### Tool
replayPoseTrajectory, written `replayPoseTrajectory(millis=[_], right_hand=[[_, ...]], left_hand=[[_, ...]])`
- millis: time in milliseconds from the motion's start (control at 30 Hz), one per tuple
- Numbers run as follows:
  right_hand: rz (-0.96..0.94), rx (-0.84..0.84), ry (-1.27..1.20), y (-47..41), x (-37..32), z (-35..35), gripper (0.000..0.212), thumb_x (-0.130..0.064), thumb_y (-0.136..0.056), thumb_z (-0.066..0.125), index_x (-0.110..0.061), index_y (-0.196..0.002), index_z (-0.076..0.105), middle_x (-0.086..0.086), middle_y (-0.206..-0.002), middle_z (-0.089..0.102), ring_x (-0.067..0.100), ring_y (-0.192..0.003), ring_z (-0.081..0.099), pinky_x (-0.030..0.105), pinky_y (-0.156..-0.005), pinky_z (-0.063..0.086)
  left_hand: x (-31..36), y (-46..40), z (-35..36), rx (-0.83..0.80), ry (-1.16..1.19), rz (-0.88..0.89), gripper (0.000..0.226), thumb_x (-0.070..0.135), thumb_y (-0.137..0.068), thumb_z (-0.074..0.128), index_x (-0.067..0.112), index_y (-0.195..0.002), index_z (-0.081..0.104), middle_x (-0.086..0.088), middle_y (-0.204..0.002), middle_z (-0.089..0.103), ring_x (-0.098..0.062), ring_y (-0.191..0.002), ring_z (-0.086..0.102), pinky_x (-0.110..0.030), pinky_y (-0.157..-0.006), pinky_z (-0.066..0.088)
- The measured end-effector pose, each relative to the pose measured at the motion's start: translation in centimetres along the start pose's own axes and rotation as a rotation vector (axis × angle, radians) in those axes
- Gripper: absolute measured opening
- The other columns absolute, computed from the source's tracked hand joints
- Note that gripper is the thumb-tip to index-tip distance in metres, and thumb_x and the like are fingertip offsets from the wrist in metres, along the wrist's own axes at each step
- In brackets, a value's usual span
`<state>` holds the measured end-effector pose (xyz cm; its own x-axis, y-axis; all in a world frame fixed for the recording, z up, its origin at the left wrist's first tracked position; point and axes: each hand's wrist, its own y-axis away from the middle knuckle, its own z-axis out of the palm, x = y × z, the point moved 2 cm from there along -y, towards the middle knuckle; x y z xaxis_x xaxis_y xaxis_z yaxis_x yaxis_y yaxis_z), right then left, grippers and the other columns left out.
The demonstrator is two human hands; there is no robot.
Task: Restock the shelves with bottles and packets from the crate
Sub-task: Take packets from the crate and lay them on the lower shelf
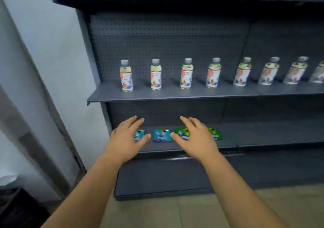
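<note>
Both hands hang with fingers spread and holding nothing in front of the lower shelf (263,138) of a dark metal rack, which serves here as the landmark. The left hand (125,140) is released, its fingers straight and fanned, and it covers most of a blue packet (139,135) lying at the left end of that shelf; whether the palm touches the packet cannot be told. The right hand (196,138) is equally loose and empty, in front of a green packet (182,133). Between the two hands lies a second blue packet (162,135), and a second green packet (214,133) shows just past the right hand. The four lie flat in one row near the shelf's front edge, faces up, likely so that labels read from the aisle and like colours sit together. On the shelf above (175,94) stands a row of clear bottles (156,74), upright, evenly apart, labels forward; those further right are blurred. The open, hovering hands suggest a placing just finished or a straightening about to begin. The crate is not clearly in view; a dark shape low left of the rack cannot be identified.
</note>
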<state>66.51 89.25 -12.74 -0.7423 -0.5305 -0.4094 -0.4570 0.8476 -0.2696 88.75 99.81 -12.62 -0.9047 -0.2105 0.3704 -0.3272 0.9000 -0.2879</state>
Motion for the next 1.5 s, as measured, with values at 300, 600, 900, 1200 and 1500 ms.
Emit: replayPoseTrajectory(millis=[300,600,900,1200,1500], right_hand=[[0.251,-0.026,0.054,3.0,20.5,-7.0,0.074,-0.072,-0.087,0.047,-0.041,-0.151,0.028,-0.003,-0.156,0.030,0.025,-0.138,0.033,0.041,-0.109,0.036],[0.232,-0.098,0.053,-4.0,27.4,-3.4,0.074,-0.070,-0.086,0.050,-0.039,-0.150,0.031,-0.003,-0.153,0.034,0.025,-0.136,0.037,0.043,-0.107,0.038],[0.248,-0.286,0.061,-15.5,34.7,3.4,0.074,-0.071,-0.084,0.052,-0.041,-0.149,0.033,-0.002,-0.154,0.034,0.026,-0.138,0.036,0.044,-0.109,0.038],[0.217,-0.421,0.095,-22.5,41.6,10.1,0.074,-0.072,-0.085,0.048,-0.039,-0.149,0.033,-0.004,-0.155,0.034,0.023,-0.138,0.037,0.039,-0.107,0.037],[0.167,-0.577,0.068,-27.3,48.1,18.1,0.075,-0.071,-0.087,0.047,-0.039,-0.152,0.026,-0.002,-0.160,0.022,0.026,-0.143,0.027,0.043,-0.111,0.031]], left_hand=[[16.8,-4.6,13.1,-0.177,0.113,0.100,0.074,0.075,-0.080,0.042,0.042,-0.146,0.034,0.011,-0.158,0.023,-0.017,-0.144,0.024,-0.049,-0.115,0.027],[19.9,-12.1,21.6,-0.221,0.165,0.060,0.063,0.059,-0.089,0.054,0.039,-0.146,0.036,0.010,-0.158,0.023,-0.017,-0.144,0.023,-0.048,-0.115,0.024],[17.7,-21.4,31.6,-0.371,0.144,-0.084,0.065,0.062,-0.089,0.051,0.042,-0.147,0.032,0.012,-0.160,0.018,-0.017,-0.146,0.019,-0.049,-0.116,0.023],[15.9,-28.3,39.9,-0.477,0.101,-0.176,0.063,0.063,-0.089,0.049,0.039,-0.146,0.036,0.008,-0.155,0.031,-0.018,-0.143,0.026,-0.047,-0.115,0.025],[14.5,-30.1,47.6,-0.441,0.039,-0.341,0.064,0.057,-0.087,0.058,0.036,-0.145,0.041,0.005,-0.154,0.034,-0.021,-0.140,0.033,-0.047,-0.111,0.032]])
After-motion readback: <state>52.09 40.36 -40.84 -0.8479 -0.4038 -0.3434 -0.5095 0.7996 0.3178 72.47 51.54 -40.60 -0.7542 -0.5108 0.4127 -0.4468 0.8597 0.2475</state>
